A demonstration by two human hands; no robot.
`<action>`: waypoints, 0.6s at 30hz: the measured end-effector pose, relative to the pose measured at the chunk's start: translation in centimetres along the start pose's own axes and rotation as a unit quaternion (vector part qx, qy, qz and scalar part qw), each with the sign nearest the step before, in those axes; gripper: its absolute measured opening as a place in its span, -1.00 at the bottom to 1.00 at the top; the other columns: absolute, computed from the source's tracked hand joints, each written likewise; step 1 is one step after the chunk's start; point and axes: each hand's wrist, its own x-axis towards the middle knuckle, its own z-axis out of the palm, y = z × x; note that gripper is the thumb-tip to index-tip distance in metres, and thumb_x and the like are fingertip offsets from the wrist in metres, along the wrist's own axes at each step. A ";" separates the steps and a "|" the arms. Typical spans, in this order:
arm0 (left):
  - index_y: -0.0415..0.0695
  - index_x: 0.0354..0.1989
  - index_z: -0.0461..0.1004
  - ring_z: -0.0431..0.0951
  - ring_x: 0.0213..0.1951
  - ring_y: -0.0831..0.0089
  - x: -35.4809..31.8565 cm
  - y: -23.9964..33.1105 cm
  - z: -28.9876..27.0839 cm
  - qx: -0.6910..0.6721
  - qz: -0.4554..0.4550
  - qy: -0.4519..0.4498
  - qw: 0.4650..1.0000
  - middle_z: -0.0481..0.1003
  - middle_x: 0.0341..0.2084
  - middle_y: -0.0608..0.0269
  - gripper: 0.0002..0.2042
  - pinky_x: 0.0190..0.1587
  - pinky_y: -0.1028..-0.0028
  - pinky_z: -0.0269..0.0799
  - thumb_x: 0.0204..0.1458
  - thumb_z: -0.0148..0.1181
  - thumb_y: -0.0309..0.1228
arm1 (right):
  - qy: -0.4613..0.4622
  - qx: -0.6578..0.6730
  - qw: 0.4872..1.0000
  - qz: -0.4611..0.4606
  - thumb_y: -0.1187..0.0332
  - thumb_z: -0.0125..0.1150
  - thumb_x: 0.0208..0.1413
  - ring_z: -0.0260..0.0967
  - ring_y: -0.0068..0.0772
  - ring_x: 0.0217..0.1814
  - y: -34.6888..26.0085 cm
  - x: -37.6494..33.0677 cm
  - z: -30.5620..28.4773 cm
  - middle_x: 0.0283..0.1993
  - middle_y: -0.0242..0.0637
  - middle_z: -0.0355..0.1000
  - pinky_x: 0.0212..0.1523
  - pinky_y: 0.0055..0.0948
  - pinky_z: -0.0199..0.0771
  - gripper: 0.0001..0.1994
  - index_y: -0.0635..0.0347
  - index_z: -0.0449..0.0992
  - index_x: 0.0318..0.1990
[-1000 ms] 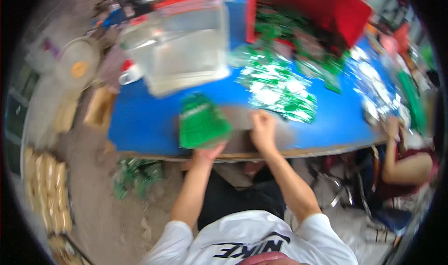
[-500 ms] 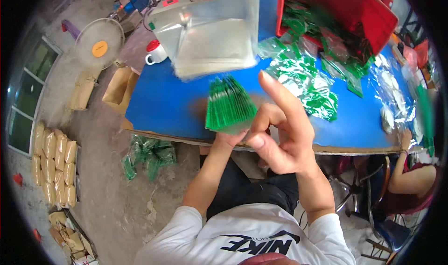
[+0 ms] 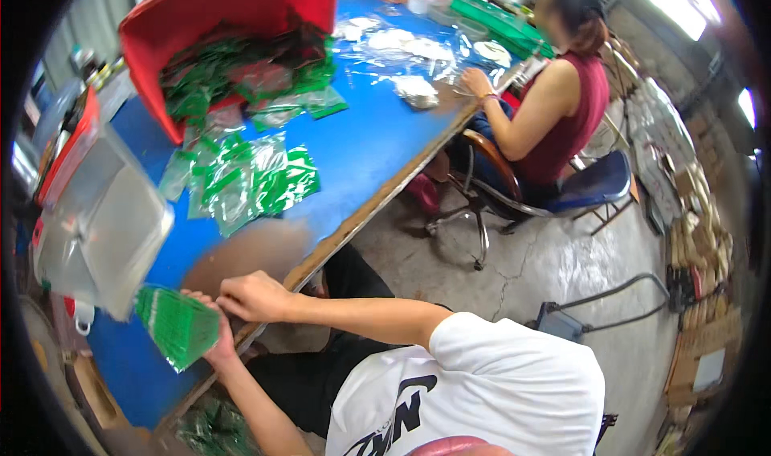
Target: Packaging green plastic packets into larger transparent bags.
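A fanned stack of flat green packets is gripped in my left hand, held low over the near left part of the table. My right hand is curled closed right beside the left hand's fingers; whatever its fingertips may pinch is hidden. Beyond my hands lies a loose heap of clear and green plastic packets. It spreads out from a tipped red bin holding many more dark green ones.
On the left of the blue table stands a pile of clear plastic bags, near a white mug. At the table's right side a person sits on a chair, hands near clear packets.
My view has swung to the right, bringing the seated person fully in. My right hand, which had its index finger stretched out, is now curled closed beside the left, which still holds the stack.
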 end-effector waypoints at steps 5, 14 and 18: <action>-0.25 0.23 0.26 0.39 0.05 0.23 0.7 -0.4 -0.1 -0.006 -0.013 -0.019 1.000 0.37 -0.04 0.12 -0.57 0.16 0.23 0.34 0.23 0.03 -0.34 | 0.001 0.003 1.000 -0.004 0.28 0.22 0.16 0.47 0.09 -0.40 -0.2 0.0 -0.6 -0.45 -0.05 0.48 -0.37 -0.07 0.46 -0.79 0.26 0.46 -0.36; -0.24 0.24 0.26 0.37 0.06 0.26 0.6 -0.2 -0.2 -0.019 -0.008 -0.014 1.000 0.38 -0.01 0.12 -0.58 0.15 0.25 0.33 0.24 0.00 -0.33 | 0.020 0.014 1.000 -0.007 0.28 0.22 0.16 0.46 0.09 -0.42 -0.1 0.1 -0.3 -0.48 -0.05 0.47 -0.38 -0.08 0.46 -0.79 0.27 0.46 -0.37; -0.25 0.23 0.26 0.40 0.07 0.25 0.4 0.0 -0.3 -0.031 -0.007 0.002 0.999 0.38 0.00 0.12 -0.57 0.15 0.25 0.33 0.24 0.01 -0.32 | 0.016 0.011 1.000 -0.008 0.28 0.21 0.17 0.45 0.10 -0.43 -0.2 -0.1 -0.2 -0.50 -0.05 0.45 -0.40 -0.06 0.44 -0.77 0.27 0.44 -0.40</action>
